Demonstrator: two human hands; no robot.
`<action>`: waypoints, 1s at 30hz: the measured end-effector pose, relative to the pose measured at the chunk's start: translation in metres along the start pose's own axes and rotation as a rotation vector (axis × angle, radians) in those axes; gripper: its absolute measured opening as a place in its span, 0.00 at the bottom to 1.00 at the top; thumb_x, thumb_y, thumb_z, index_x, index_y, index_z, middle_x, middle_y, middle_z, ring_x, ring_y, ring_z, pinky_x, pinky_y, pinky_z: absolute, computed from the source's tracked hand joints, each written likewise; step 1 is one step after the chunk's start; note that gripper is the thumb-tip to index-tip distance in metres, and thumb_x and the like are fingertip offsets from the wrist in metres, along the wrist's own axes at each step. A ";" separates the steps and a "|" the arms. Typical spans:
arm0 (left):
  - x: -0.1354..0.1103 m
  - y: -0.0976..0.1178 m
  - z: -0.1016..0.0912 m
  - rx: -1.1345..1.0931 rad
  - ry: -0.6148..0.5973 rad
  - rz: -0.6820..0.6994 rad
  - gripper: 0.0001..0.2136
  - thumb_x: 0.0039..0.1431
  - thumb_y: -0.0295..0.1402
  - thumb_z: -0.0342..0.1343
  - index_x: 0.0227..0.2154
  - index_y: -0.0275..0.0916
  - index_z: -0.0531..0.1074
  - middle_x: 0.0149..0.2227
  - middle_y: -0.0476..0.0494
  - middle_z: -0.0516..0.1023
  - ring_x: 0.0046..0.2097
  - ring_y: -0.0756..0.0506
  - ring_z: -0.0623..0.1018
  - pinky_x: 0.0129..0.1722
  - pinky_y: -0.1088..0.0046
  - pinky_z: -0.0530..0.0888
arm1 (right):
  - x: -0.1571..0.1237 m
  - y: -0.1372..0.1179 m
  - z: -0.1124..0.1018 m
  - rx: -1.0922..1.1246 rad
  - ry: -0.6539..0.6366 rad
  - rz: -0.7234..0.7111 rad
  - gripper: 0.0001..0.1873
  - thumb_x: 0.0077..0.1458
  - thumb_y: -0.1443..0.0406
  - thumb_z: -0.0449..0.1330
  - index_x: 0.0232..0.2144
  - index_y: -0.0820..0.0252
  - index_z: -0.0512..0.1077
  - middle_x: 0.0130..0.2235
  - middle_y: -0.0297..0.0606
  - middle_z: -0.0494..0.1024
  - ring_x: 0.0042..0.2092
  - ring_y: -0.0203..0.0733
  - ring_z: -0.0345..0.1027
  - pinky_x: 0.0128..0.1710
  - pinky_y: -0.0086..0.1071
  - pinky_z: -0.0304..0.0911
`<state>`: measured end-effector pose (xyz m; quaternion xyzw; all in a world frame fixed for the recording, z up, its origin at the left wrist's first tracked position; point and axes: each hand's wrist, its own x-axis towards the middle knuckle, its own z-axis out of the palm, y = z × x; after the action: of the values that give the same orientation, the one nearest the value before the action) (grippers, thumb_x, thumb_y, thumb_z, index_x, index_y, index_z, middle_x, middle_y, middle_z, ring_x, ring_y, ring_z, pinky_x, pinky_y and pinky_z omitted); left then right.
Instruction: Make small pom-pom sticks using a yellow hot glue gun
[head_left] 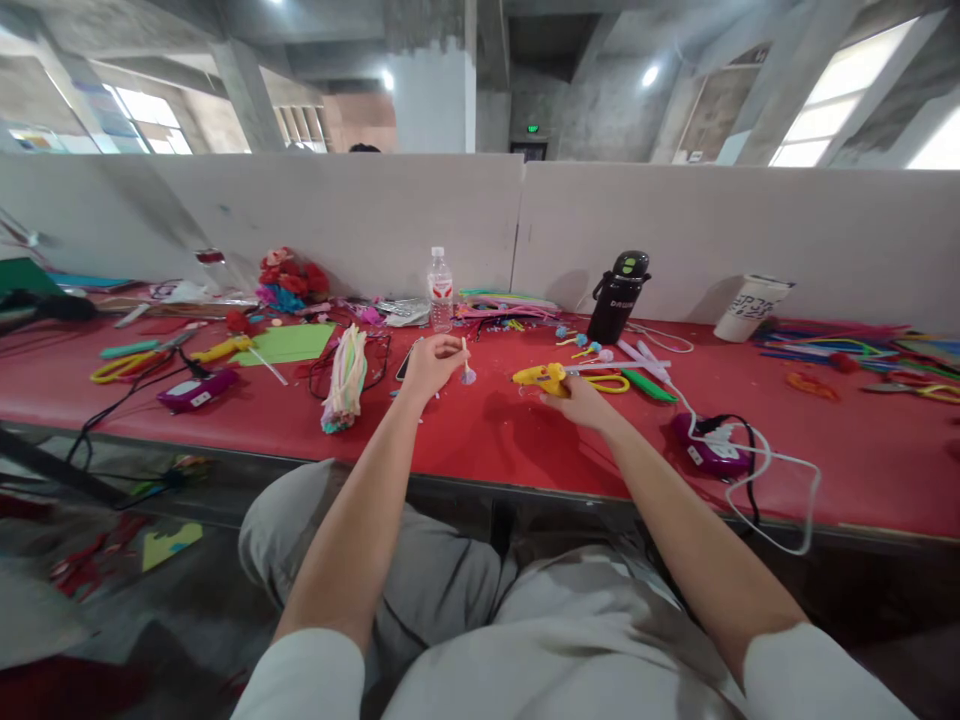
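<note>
While left hand (433,368) pinches purple-tipped stem (468,376), right hand (576,402) grips yellow glue gun (541,377).
I see a black flask (616,302) beyond.

Worktop (480,440): long, red, reaching both sides of the view
Left end: yellow-handled scissors (124,366), a flat light-green paper sheet (292,343), a rounded purple plastic box (198,391)
Middle: a bundle of pale fuzzy stems (346,382), a clear white-capped plastic bottle (440,290)
Right side: a black cylindrical flask (616,305), a slim green tool (649,386), a white patterned cup (750,309), a second purple plastic box (711,449)
</note>
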<state>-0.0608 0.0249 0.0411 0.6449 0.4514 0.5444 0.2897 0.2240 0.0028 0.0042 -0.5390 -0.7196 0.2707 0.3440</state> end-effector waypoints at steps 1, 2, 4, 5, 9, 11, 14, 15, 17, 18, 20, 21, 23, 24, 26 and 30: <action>0.001 -0.001 0.000 0.006 0.015 -0.002 0.12 0.47 0.36 0.65 0.34 0.35 0.75 0.31 0.43 0.81 0.33 0.44 0.81 0.36 0.71 0.74 | 0.002 -0.005 0.001 0.074 -0.017 0.013 0.17 0.47 0.60 0.65 0.40 0.62 0.74 0.35 0.39 0.78 0.33 0.40 0.70 0.31 0.30 0.63; 0.001 -0.003 0.000 0.012 0.026 -0.006 0.13 0.46 0.36 0.65 0.35 0.35 0.75 0.31 0.43 0.81 0.33 0.44 0.81 0.36 0.71 0.74 | 0.003 -0.010 0.003 0.145 -0.033 0.038 0.18 0.47 0.60 0.66 0.41 0.62 0.74 0.34 0.39 0.78 0.31 0.38 0.70 0.30 0.29 0.63; 0.003 -0.006 0.001 0.022 0.038 -0.018 0.13 0.45 0.35 0.65 0.35 0.35 0.75 0.30 0.43 0.81 0.33 0.44 0.81 0.36 0.71 0.74 | 0.007 -0.020 0.009 0.252 -0.044 0.114 0.17 0.47 0.59 0.66 0.38 0.62 0.74 0.31 0.37 0.78 0.26 0.35 0.67 0.25 0.27 0.62; 0.004 -0.008 0.001 0.024 0.043 -0.025 0.13 0.45 0.34 0.65 0.35 0.35 0.76 0.30 0.43 0.81 0.33 0.44 0.80 0.36 0.71 0.74 | 0.008 -0.024 0.013 0.284 -0.042 0.145 0.15 0.47 0.58 0.66 0.36 0.62 0.74 0.28 0.36 0.77 0.24 0.33 0.65 0.23 0.26 0.60; 0.005 -0.014 0.001 0.039 0.047 -0.030 0.11 0.45 0.32 0.65 0.33 0.35 0.77 0.31 0.42 0.81 0.34 0.45 0.80 0.38 0.70 0.75 | 0.011 -0.032 0.032 0.356 -0.063 0.169 0.15 0.48 0.54 0.65 0.27 0.61 0.73 0.23 0.33 0.73 0.20 0.29 0.60 0.19 0.24 0.57; 0.005 -0.016 0.002 0.054 0.036 -0.022 0.10 0.46 0.32 0.64 0.33 0.35 0.77 0.31 0.42 0.81 0.35 0.45 0.80 0.39 0.69 0.75 | 0.010 -0.030 0.042 0.393 -0.071 0.158 0.15 0.47 0.54 0.66 0.27 0.60 0.73 0.22 0.32 0.73 0.20 0.29 0.61 0.19 0.23 0.57; 0.006 -0.018 0.004 0.069 0.018 -0.020 0.10 0.46 0.31 0.64 0.33 0.35 0.77 0.32 0.41 0.81 0.36 0.44 0.81 0.40 0.68 0.76 | 0.009 -0.023 0.053 0.416 -0.054 0.160 0.13 0.47 0.56 0.65 0.28 0.60 0.74 0.21 0.32 0.73 0.21 0.30 0.62 0.20 0.23 0.58; 0.006 -0.019 0.005 0.073 0.014 -0.020 0.10 0.46 0.31 0.64 0.33 0.35 0.77 0.32 0.41 0.81 0.36 0.44 0.81 0.40 0.68 0.76 | 0.009 -0.022 0.055 0.406 -0.048 0.169 0.12 0.47 0.57 0.65 0.27 0.61 0.73 0.21 0.32 0.72 0.21 0.30 0.63 0.20 0.23 0.58; 0.005 -0.019 0.007 0.082 0.013 -0.024 0.10 0.46 0.32 0.64 0.33 0.35 0.77 0.32 0.42 0.81 0.36 0.45 0.80 0.40 0.67 0.76 | 0.009 -0.019 0.059 0.373 -0.039 0.177 0.11 0.47 0.58 0.64 0.25 0.61 0.72 0.21 0.32 0.72 0.21 0.30 0.63 0.20 0.23 0.58; 0.005 -0.019 0.007 0.086 0.013 -0.027 0.10 0.46 0.32 0.64 0.33 0.35 0.77 0.32 0.42 0.81 0.35 0.45 0.80 0.40 0.67 0.76 | 0.009 -0.019 0.060 0.360 -0.035 0.176 0.10 0.47 0.59 0.63 0.24 0.61 0.72 0.20 0.32 0.72 0.21 0.30 0.63 0.20 0.23 0.58; 0.004 -0.019 0.008 0.089 0.005 -0.033 0.11 0.47 0.33 0.64 0.34 0.36 0.77 0.31 0.42 0.81 0.34 0.45 0.80 0.40 0.67 0.76 | 0.009 -0.018 0.060 0.349 -0.026 0.170 0.10 0.47 0.60 0.62 0.22 0.60 0.71 0.20 0.31 0.71 0.21 0.30 0.63 0.20 0.23 0.59; 0.004 -0.018 0.009 0.087 -0.001 -0.035 0.11 0.46 0.33 0.64 0.34 0.36 0.77 0.31 0.42 0.81 0.34 0.45 0.80 0.39 0.67 0.76 | 0.009 -0.019 0.061 0.348 -0.023 0.171 0.10 0.47 0.60 0.62 0.22 0.60 0.70 0.19 0.31 0.71 0.21 0.30 0.63 0.20 0.22 0.59; 0.003 -0.016 0.009 0.083 -0.011 -0.035 0.11 0.46 0.33 0.64 0.34 0.35 0.77 0.31 0.42 0.80 0.34 0.45 0.80 0.39 0.68 0.77 | 0.009 -0.020 0.060 0.333 -0.021 0.187 0.09 0.46 0.60 0.62 0.22 0.60 0.70 0.19 0.31 0.71 0.21 0.31 0.63 0.20 0.23 0.59; 0.002 -0.015 0.009 0.083 -0.014 -0.034 0.11 0.46 0.33 0.64 0.34 0.35 0.77 0.31 0.42 0.80 0.34 0.45 0.80 0.39 0.68 0.77 | 0.009 -0.021 0.060 0.316 -0.023 0.199 0.09 0.46 0.60 0.61 0.22 0.60 0.70 0.19 0.31 0.71 0.21 0.31 0.63 0.20 0.23 0.58; 0.001 -0.014 0.010 0.097 -0.013 -0.038 0.11 0.46 0.33 0.64 0.34 0.35 0.77 0.31 0.43 0.80 0.34 0.45 0.80 0.39 0.68 0.77 | 0.009 -0.022 0.059 0.276 -0.028 0.219 0.09 0.46 0.61 0.61 0.21 0.60 0.70 0.19 0.31 0.71 0.20 0.31 0.63 0.19 0.23 0.57; 0.000 -0.012 0.010 0.128 -0.008 -0.036 0.11 0.46 0.33 0.64 0.34 0.36 0.77 0.31 0.43 0.80 0.34 0.45 0.80 0.39 0.68 0.77 | 0.007 -0.026 0.057 0.224 -0.033 0.240 0.08 0.46 0.61 0.60 0.21 0.59 0.69 0.18 0.30 0.70 0.20 0.31 0.62 0.17 0.22 0.55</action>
<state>-0.0541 0.0314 0.0288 0.6561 0.4958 0.5065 0.2592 0.1620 0.0011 -0.0097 -0.5750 -0.6209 0.3969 0.3553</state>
